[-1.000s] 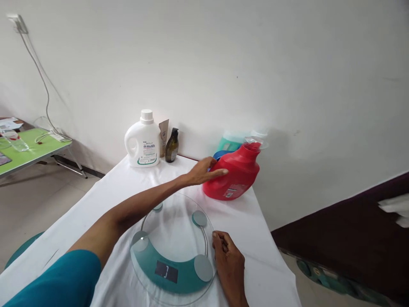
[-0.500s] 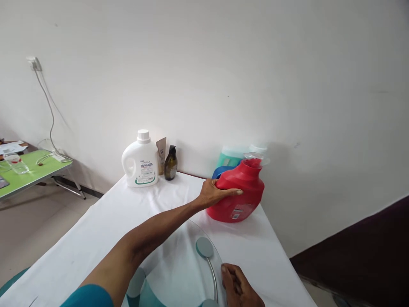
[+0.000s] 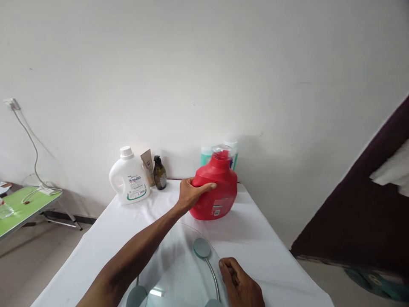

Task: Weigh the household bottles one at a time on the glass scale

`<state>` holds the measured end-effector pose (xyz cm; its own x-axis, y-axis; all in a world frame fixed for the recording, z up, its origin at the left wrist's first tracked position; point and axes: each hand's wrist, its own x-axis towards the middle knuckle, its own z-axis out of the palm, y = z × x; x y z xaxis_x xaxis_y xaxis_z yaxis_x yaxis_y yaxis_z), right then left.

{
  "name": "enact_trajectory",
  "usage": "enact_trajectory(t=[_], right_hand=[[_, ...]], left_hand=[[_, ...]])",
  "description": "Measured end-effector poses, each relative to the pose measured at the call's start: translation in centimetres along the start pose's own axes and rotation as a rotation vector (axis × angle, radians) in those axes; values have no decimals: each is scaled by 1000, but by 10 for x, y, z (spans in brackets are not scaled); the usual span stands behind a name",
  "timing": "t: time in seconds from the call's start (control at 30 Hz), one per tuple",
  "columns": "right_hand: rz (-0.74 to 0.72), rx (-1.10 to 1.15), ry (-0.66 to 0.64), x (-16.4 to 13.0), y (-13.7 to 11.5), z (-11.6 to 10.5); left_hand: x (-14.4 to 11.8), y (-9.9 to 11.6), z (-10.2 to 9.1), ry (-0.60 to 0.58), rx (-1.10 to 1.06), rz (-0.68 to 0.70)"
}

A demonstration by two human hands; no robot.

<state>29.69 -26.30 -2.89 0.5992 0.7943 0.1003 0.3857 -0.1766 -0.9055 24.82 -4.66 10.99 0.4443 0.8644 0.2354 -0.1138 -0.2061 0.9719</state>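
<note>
My left hand (image 3: 192, 194) grips the side of a large red detergent jug (image 3: 215, 192), its thumb lying across the front. The jug stands nearly upright at the back of the white-covered table, with clear plastic around its neck. Closer to me lies a round glass plate (image 3: 182, 256) with grey round pads and a curved metal rod. My right hand (image 3: 242, 283) is closed, its fingers curled and thumb and forefinger at the plate's right rim. Behind the jug, green-tinted bottles (image 3: 206, 156) are partly hidden.
A white detergent bottle (image 3: 129, 177), a beige tube (image 3: 147, 164) and a dark pump bottle (image 3: 159, 174) stand at the back left. The white tablecloth (image 3: 268, 260) runs along the wall. A low green table (image 3: 28, 207) and a cable lie to the left.
The red jug has come more upright in my left hand. The view has swung right, so things sit further left. My right hand has stayed by the glass rim.
</note>
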Motion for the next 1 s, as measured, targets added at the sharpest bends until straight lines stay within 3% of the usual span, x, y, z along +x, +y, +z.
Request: enact_trajectory(t=[0.23, 0.43, 0.7, 1.0], right_hand=[[-72, -54, -17, 2, -13, -7], [-68, -88, -32, 3, -14, -6], [-37, -114, -25, -2, -20, -3], [-49, -106, -11, -7, -26, -2]], left_hand=[[-31, 53, -49, 153, -23, 128], [-91, 81, -92, 166, -109, 115], [-167, 76, -115, 178, -129, 31], [-190, 50, -122, 195, -60, 17]])
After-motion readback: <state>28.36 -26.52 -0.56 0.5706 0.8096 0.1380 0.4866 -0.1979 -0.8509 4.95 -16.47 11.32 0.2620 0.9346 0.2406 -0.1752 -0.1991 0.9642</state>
